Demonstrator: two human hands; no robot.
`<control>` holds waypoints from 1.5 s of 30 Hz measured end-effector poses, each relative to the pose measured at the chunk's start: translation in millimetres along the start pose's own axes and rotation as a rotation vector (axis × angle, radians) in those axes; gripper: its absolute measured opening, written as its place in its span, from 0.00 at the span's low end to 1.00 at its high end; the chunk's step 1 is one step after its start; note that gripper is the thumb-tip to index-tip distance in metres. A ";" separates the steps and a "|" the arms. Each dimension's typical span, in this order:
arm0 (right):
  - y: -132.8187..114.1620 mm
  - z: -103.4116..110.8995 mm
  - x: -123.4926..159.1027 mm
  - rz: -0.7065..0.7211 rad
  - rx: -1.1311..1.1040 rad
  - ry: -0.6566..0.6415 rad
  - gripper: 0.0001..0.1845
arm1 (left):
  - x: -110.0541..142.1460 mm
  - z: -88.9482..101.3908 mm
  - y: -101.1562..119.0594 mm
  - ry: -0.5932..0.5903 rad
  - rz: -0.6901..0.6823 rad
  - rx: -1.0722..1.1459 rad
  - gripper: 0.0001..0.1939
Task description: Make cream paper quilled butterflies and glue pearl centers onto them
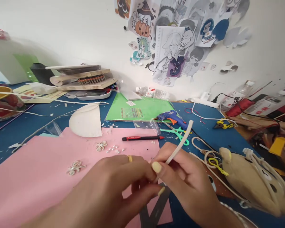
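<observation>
Your right hand (187, 177) pinches a flat white cord (180, 142) between thumb and index finger; its free end extends upward and to the right, above the knuckles. Your left hand (118, 180) meets the right at the lower part of the cord, with thumb and fingers narrowly spaced; whether they grip the cord cannot be told, as the fingers hide it. Both hands are above the pink sheet (49, 152). On the sheet, beyond your left hand, locate two coiled ornaments (76, 167), loose white beads (118, 152) and a red-and-black pen (142, 138). Past your right hand, the teal-handled scissors (178, 134) lie just beside the blue glue gun (174, 119).
</observation>
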State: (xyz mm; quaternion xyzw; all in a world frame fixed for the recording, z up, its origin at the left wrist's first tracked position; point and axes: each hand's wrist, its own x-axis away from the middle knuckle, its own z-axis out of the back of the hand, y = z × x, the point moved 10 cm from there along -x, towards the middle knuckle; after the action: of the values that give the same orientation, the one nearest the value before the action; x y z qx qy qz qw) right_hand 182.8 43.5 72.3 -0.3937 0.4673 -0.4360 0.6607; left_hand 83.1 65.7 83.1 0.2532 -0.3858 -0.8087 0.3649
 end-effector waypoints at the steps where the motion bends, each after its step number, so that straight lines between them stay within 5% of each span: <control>1: -0.5 3.7 -1.9 -0.004 -0.012 0.052 0.05 | -3.0 -12.2 -2.5 -0.062 0.043 0.064 0.06; 6: 32.2 29.8 -0.9 -0.197 -0.073 0.257 0.07 | 15.7 -66.9 -48.8 -0.388 0.506 0.601 0.07; 10: 43.1 17.9 0.8 -0.246 -0.131 0.118 0.07 | 28.4 -88.1 -64.2 -0.405 0.663 0.886 0.10; 13: 39.3 3.7 0.6 -0.188 0.077 -0.013 0.07 | 29.2 -92.7 -68.6 -0.365 0.674 0.935 0.08; 16: 34.5 6.7 -0.7 -0.088 0.308 0.037 0.10 | 33.2 -97.7 -71.7 -0.384 0.695 0.976 0.10; 21: 26.6 -1.2 -1.3 0.130 0.449 0.014 0.07 | 37.7 -100.6 -80.7 -0.351 0.738 1.054 0.11; 27: 19.3 -18.3 4.9 0.353 0.605 -0.066 0.15 | 35.6 -97.1 -84.9 -0.245 0.766 1.183 0.14; 32: 16.0 -22.4 12.4 0.452 0.819 -0.039 0.13 | 34.4 -99.9 -76.6 -0.352 0.685 1.197 0.20; 45: 14.2 -17.3 3.6 0.390 0.421 -0.064 0.20 | 37.9 -101.9 -77.9 -0.422 0.696 1.150 0.10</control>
State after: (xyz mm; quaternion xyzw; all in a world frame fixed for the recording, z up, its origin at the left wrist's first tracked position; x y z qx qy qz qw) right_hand 169.7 42.6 53.8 -0.1641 0.4122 -0.3752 0.8139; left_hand 99.9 25.2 -43.2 0.1056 -0.8731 -0.3448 0.3282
